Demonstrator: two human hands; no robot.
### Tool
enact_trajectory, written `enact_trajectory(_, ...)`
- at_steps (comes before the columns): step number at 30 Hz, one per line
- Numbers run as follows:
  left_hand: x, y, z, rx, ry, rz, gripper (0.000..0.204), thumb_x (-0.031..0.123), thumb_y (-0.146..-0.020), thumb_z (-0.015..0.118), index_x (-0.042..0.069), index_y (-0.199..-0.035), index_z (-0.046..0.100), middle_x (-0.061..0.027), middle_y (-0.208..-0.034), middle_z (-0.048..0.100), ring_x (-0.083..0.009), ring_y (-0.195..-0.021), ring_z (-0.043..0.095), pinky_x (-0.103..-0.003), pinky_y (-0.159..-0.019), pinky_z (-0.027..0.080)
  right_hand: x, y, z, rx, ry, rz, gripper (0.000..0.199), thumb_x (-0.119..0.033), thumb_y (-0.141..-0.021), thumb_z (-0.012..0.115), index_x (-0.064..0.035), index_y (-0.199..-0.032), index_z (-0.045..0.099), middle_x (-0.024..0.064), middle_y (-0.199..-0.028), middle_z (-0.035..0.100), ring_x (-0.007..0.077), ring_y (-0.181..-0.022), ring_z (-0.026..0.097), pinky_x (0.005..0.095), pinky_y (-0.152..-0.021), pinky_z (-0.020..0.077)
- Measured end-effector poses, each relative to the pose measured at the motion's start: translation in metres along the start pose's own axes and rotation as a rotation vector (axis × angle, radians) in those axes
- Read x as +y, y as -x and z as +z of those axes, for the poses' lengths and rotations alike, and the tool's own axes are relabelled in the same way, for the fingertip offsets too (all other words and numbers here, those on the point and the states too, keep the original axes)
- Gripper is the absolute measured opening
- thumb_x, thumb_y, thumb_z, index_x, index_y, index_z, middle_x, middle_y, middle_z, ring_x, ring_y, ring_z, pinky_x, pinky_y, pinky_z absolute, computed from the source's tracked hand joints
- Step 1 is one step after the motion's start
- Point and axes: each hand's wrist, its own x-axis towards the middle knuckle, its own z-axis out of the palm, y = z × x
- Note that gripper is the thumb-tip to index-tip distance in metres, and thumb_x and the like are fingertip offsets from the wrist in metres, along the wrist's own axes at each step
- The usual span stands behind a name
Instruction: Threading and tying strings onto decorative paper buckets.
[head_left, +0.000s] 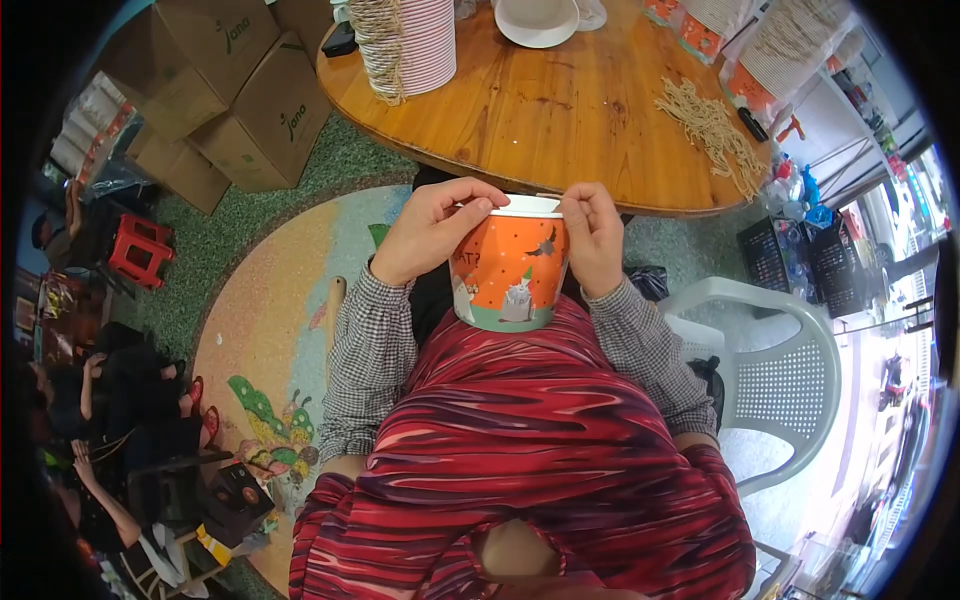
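An orange paper bucket (pixel 505 265) with a white rim, a green base band and printed figures sits upright above my lap, in front of the table's near edge. My left hand (pixel 430 232) grips its rim on the left, thumb and fingers closed near the top edge. On the opposite side, my right hand (pixel 597 238) pinches the rim with thumb and curled fingers. Something white (pixel 535 203) shows at the bucket's mouth between the hands; I cannot tell whether it is the inner wall or a separate piece.
The round wooden table (pixel 540 110) bears a tall stack of paper buckets (pixel 425 45) with twine handles, a white bowl (pixel 537 20) and a heap of twine cords (pixel 712 130). A plastic chair (pixel 780 370) stands right, cardboard boxes (pixel 265 115) left. Other people sit far left.
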Motion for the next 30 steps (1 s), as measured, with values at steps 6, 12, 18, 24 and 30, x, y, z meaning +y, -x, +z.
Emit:
enact_trajectory(6,0.001,0.002,0.005,-0.064,0.129,-0.012,0.020,0.010,-0.092,0.053,-0.002,-0.104,0.061,-0.0008,-0.085,0.063,-0.0049,-0.076,0.055,-0.020,-0.070,0.046,-0.013,-0.017,-0.015,0.024,-0.049,0.004,0.008,-0.007,-0.094,0.051,-0.0004,-0.097,0.049,-0.0006,-0.078,0.054,0.0031,-0.070,0.050,0.0168,-0.062,0.0399)
enact_trajectory(12,0.002,0.001,0.007,-0.109,-0.004,-0.035,0.019,0.011,-0.093,0.052,-0.002,-0.103,0.062,-0.0006,-0.084,0.062,-0.0046,-0.076,0.054,-0.021,-0.069,0.046,-0.011,0.008,-0.003,0.046,0.003,0.080,0.007,-0.007,-0.094,0.051,-0.0004,-0.096,0.049,-0.0016,-0.076,0.053,0.0017,-0.069,0.047,0.0165,-0.060,0.0377)
enact_trajectory(18,0.012,0.004,0.017,-0.091,-0.066,0.015,0.018,0.012,-0.089,0.055,0.000,-0.100,0.064,-0.0055,-0.083,0.065,-0.0112,-0.077,0.060,-0.024,-0.068,0.047,-0.024,0.008,0.002,-0.042,0.028,0.076,0.009,-0.009,-0.094,0.052,-0.0002,-0.097,0.050,-0.0025,-0.074,0.050,0.0015,-0.068,0.044,0.0166,-0.059,0.0360)
enact_trajectory(24,0.011,-0.001,0.019,-0.138,-0.266,0.092,0.017,0.012,-0.087,0.055,-0.001,-0.096,0.063,-0.0116,-0.086,0.065,-0.0201,-0.077,0.063,-0.029,-0.069,0.048,-0.022,0.003,0.001,-0.083,0.020,0.127,0.008,-0.008,-0.094,0.051,-0.0003,-0.096,0.050,-0.0022,-0.075,0.051,0.0016,-0.068,0.044,0.0165,-0.060,0.0364)
enact_trajectory(30,-0.021,-0.002,0.007,-0.168,0.133,-0.047,0.016,0.010,-0.091,0.051,-0.001,-0.099,0.061,-0.0013,-0.084,0.063,-0.0062,-0.078,0.055,-0.022,-0.071,0.046,-0.025,-0.009,-0.007,-0.119,0.001,0.163,0.009,-0.009,-0.094,0.051,-0.0002,-0.096,0.050,0.0002,-0.076,0.056,0.0024,-0.070,0.047,0.0175,-0.063,0.0403)
